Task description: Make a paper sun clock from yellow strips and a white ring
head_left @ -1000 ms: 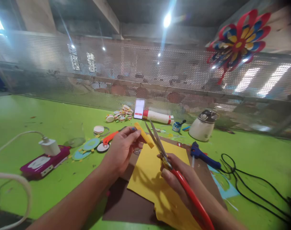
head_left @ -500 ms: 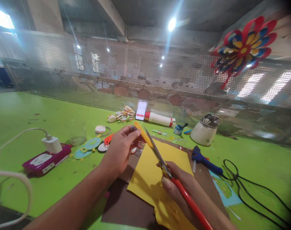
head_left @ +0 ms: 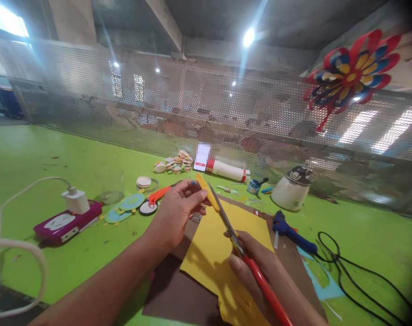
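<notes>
My left hand (head_left: 177, 212) pinches a small yellow paper strip (head_left: 206, 192) and holds it up above the table. My right hand (head_left: 252, 265) grips red-handled scissors (head_left: 241, 251), whose blades are closed on the strip right beside my left fingertips. Under both hands lies a yellow paper sheet (head_left: 215, 253) on top of a brown sheet (head_left: 178, 290).
On the green table (head_left: 56, 158) lie a blue glue gun (head_left: 290, 231) with a black cord (head_left: 358, 276), a white pot (head_left: 291, 190), a white glue tube (head_left: 228, 170), paper discs (head_left: 173, 163), a purple power strip (head_left: 65, 224) with a white charger, and a paper flower (head_left: 351, 74) on the mesh wall.
The scissor blades, open a second ago, have closed on the yellow strip. The view has drifted slightly; both hands stay in about the same place.
</notes>
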Available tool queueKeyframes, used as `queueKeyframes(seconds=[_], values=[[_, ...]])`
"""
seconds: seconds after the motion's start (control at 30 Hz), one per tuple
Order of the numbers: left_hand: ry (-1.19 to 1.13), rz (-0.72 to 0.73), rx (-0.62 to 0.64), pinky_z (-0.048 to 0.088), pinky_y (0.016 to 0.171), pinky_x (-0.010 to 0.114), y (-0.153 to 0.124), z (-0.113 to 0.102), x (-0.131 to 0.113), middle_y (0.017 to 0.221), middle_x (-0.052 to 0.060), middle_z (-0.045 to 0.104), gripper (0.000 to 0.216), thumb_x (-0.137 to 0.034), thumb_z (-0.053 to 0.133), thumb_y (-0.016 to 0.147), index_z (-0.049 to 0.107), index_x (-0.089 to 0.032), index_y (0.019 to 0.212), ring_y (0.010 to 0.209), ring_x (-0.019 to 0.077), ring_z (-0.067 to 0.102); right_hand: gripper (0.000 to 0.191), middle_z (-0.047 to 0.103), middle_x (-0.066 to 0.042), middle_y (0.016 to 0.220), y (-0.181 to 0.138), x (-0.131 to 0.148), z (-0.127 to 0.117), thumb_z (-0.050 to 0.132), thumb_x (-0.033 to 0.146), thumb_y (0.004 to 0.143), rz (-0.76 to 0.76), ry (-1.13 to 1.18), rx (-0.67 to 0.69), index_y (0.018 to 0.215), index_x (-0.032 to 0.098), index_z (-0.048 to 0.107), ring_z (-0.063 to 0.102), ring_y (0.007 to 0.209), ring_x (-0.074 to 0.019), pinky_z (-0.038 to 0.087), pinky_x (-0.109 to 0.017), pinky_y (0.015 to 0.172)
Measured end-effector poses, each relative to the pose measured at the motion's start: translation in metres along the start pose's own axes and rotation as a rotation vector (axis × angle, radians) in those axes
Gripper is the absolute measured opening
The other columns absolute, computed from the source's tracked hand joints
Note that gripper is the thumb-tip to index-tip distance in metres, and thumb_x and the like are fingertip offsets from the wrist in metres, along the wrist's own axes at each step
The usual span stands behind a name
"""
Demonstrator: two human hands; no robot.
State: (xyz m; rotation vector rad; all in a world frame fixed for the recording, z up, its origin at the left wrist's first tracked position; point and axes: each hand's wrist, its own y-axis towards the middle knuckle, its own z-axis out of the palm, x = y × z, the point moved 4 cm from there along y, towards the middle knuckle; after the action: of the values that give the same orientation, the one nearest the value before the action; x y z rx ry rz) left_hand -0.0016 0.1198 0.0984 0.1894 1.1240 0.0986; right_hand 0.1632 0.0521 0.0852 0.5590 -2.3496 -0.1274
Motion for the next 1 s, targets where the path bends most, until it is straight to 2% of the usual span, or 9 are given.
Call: queueKeyframes(seconds=[0.17, 0.33, 0.6, 0.73, 0.83, 0.93, 1.0], values=[[-0.059, -0.026, 0.011, 0.044, 0.055, 0.017, -0.0004, 0.001, 0.0024, 0.076, 0.002, 0.062, 0.016, -0.016, 0.071, 0.069, 0.06, -0.012, 0.08, 0.063, 0.0075, 0.057, 0.038, 0.056, -0.002, 0.074, 0.0007, -0.0036, 0.0012, 0.042, 0.05, 0.087, -0.028, -0.076, -0.097, 0.105, 0.018, 0.054, 0.054, 0.066, -0.0159, 0.041, -0.024, 0.056], [-0.168, -0.081, 0.035, 0.043, 0.052, 0.015, -0.0008, 0.0019, 0.0016, 0.069, -0.001, 0.061, 0.015, -0.008, 0.072, 0.066, 0.061, -0.012, 0.076, 0.057, 0.0049, 0.055, 0.039, 0.057, -0.006, 0.086, -0.0031, -0.008, 0.0061, 0.047, 0.048, 0.086, 0.023, -0.199, -0.092, 0.111, 0.019, 0.051, 0.058, 0.075, -0.0189, 0.049, -0.031, 0.067], [-0.236, -0.08, 0.067, 0.048, 0.056, 0.019, 0.0013, 0.0014, 0.0001, 0.069, 0.001, 0.065, 0.012, -0.01, 0.072, 0.068, 0.062, -0.013, 0.074, 0.059, 0.0083, 0.059, 0.05, 0.053, -0.01, 0.102, -0.0069, -0.0009, 0.0019, 0.057, 0.046, 0.081, 0.012, -0.27, -0.208, 0.124, 0.023, 0.045, 0.059, 0.086, -0.0237, 0.052, -0.039, 0.073], [-0.245, -0.069, 0.078, 0.048, 0.056, 0.018, -0.0006, 0.0028, -0.0014, 0.069, 0.001, 0.064, 0.012, -0.009, 0.073, 0.067, 0.064, -0.013, 0.075, 0.059, 0.0079, 0.059, 0.051, 0.052, -0.01, 0.101, -0.0063, -0.0014, 0.0024, 0.058, 0.045, 0.08, 0.025, -0.245, -0.206, 0.124, 0.022, 0.045, 0.058, 0.085, -0.0243, 0.05, -0.042, 0.073], [-0.258, -0.06, 0.09, 0.048, 0.055, 0.017, -0.0007, 0.0033, -0.0013, 0.068, 0.0, 0.064, 0.012, -0.009, 0.073, 0.066, 0.064, -0.012, 0.073, 0.057, 0.0068, 0.058, 0.047, 0.052, -0.009, 0.098, -0.0049, -0.0019, 0.0021, 0.056, 0.045, 0.081, 0.053, -0.18, -0.157, 0.12, 0.021, 0.046, 0.056, 0.083, -0.0225, 0.049, -0.039, 0.073], [-0.237, -0.07, 0.081, 0.047, 0.055, 0.017, 0.0003, 0.0025, 0.0001, 0.073, 0.001, 0.066, 0.014, -0.01, 0.074, 0.065, 0.064, -0.012, 0.074, 0.059, 0.0069, 0.059, 0.037, 0.053, -0.004, 0.083, -0.0035, -0.001, 0.0024, 0.05, 0.048, 0.084, 0.036, -0.068, -0.105, 0.108, 0.019, 0.051, 0.053, 0.072, -0.0175, 0.045, -0.03, 0.065], [-0.203, -0.079, 0.06, 0.046, 0.054, 0.017, 0.0007, 0.0016, 0.001, 0.075, 0.002, 0.066, 0.014, -0.011, 0.074, 0.065, 0.064, -0.012, 0.075, 0.06, 0.0072, 0.059, 0.037, 0.049, 0.0, 0.071, -0.0027, -0.0009, 0.0035, 0.045, 0.052, 0.085, 0.018, 0.028, -0.087, 0.099, 0.018, 0.053, 0.048, 0.062, -0.014, 0.04, -0.025, 0.056]])
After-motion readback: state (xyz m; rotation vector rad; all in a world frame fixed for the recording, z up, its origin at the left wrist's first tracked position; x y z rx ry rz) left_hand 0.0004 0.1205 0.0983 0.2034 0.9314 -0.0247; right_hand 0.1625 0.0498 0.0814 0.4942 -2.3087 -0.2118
